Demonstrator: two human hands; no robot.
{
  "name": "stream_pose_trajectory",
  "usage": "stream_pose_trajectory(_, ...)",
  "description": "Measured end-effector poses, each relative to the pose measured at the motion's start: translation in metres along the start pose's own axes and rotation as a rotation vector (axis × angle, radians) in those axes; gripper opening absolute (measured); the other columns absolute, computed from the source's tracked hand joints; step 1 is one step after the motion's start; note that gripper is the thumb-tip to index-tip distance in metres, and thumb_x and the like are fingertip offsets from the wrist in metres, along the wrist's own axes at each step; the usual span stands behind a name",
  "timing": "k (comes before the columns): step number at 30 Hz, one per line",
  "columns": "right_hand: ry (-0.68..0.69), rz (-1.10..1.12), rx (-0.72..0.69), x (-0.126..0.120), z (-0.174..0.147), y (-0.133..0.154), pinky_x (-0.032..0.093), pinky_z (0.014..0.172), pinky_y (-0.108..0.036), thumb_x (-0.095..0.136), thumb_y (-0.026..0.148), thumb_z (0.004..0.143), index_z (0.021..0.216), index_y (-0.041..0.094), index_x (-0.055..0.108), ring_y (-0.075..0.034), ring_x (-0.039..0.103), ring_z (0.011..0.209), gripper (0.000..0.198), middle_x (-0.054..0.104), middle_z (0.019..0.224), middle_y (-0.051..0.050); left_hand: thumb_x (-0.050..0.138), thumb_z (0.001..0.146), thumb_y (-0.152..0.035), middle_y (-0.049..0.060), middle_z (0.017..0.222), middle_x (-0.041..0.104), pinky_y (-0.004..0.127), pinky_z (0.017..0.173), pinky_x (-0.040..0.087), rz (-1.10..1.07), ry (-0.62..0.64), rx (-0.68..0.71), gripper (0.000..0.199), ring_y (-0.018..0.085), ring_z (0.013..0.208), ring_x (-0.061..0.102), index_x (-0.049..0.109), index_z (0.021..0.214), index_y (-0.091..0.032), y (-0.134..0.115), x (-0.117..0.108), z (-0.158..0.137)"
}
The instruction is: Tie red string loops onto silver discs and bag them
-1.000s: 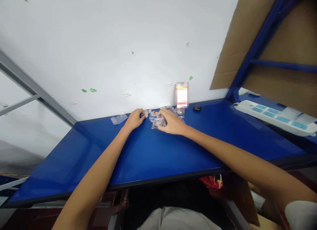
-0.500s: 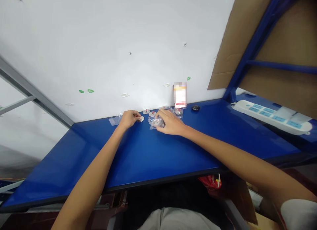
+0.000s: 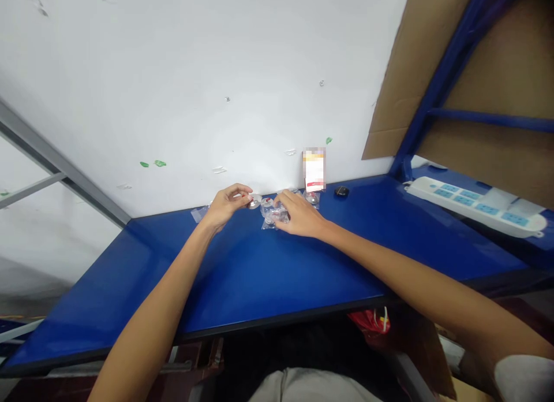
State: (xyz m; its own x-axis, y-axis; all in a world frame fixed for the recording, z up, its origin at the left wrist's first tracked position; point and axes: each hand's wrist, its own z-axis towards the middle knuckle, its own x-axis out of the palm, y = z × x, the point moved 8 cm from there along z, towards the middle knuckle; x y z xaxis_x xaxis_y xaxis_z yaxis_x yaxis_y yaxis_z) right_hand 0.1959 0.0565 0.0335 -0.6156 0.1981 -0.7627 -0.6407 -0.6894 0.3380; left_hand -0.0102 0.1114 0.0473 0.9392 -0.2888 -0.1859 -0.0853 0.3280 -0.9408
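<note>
My left hand (image 3: 225,207) pinches a thin round badge (image 3: 255,201) between thumb and fingertips, lifted near the wall, its pale shiny face showing. My right hand (image 3: 299,215) is curled around clear plastic bags (image 3: 269,215) on the blue table, gripping at least one of them. A white round badge with a red mark (image 3: 266,201) lies just behind these bags; the right fingers hide part of the pile. Left of my left hand lies another clear plastic bag (image 3: 199,213).
A phone with a lit screen (image 3: 314,170) leans at the wall, with a bagged round piece (image 3: 311,198) before it. To its right are a small black case (image 3: 341,191) and a white power strip (image 3: 471,205). The blue table (image 3: 259,280) meets the white wall behind.
My left hand has raised the badge off the table and turned it, so a shinier face shows. My right hand stays at the plastic bags, which have shifted slightly.
</note>
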Motion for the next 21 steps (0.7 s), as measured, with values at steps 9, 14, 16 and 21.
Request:
stream_pose_trajectory(9,-0.006,-0.034,0.058,-0.001,0.001,-0.006,0.046,0.084,-0.040,0.077,0.034,0.088,0.118,0.024,0.054,-0.031,0.062,0.103,0.039,0.066,0.120,-0.009,0.097,0.076,-0.037,0.008,0.108,0.077,0.038,0.088,0.063,0.128,-0.011,0.112,0.049,0.022,0.090,0.076,0.079,0.118,-0.021,-0.039,0.018,-0.012)
stream_pose_trajectory(14,0.004,-0.009,0.064,0.000,0.001,-0.006,0.046,0.083,-0.041,0.077,0.034,0.089,0.119,0.025,0.054,-0.032,0.062,0.103,0.039,0.066,0.122,-0.010,0.092,0.082,-0.039,0.011,0.107,0.081,0.047,0.104,0.059,0.298,0.063,0.197,0.022,0.030,0.107,0.073,0.086,0.094,-0.022,-0.055,0.037,-0.021)
stream_pose_trajectory(16,0.004,0.000,0.059,0.001,0.000,-0.007,0.046,0.084,-0.041,0.077,0.033,0.088,0.118,0.025,0.055,-0.032,0.062,0.103,0.038,0.067,0.124,-0.010,0.091,0.084,-0.042,0.011,0.105,0.080,0.047,0.104,0.059,0.342,0.087,0.219,0.020,0.030,0.107,0.073,0.087,0.091,-0.024,-0.056,0.041,-0.022)
stream_pose_trajectory(21,0.016,0.001,0.042,0.003,0.000,-0.007,0.045,0.084,-0.041,0.077,0.035,0.089,0.116,0.025,0.055,-0.031,0.062,0.100,0.036,0.066,0.121,-0.010,0.083,0.093,-0.040,0.010,0.107,0.080,0.044,0.102,0.059,0.409,0.200,0.272,0.014,0.027,0.104,0.075,0.089,0.094,-0.027,-0.054,0.054,-0.024)
